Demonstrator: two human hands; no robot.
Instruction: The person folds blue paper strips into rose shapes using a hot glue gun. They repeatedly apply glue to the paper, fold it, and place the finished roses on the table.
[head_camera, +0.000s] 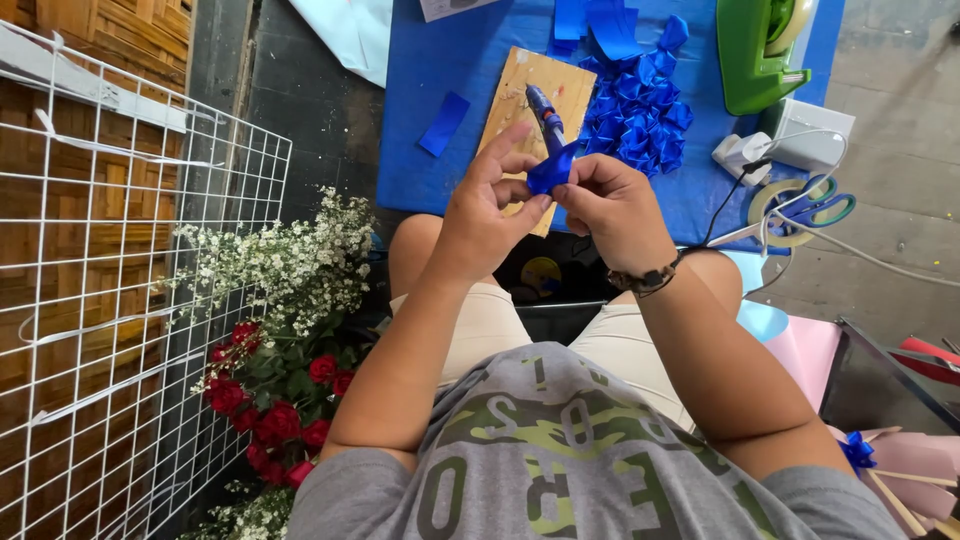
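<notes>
Between left hand (487, 215) and right hand (610, 205), a folded, glossy blue ribbon (552, 170)

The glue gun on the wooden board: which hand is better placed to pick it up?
The right hand, probably. The glue gun lies on the wooden board just beyond both hands, but the left hand seems to pinch the blue ribbon piece more firmly, so the right could let go more easily.

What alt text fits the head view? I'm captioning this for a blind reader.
Seen from above, a seated person's left hand and right hand pinch a folded blue ribbon over their lap. Ahead, a blue sheet holds a wooden board, a glue gun, a ribbon pile, a green dispenser and scissors. Red roses lie left.
</notes>
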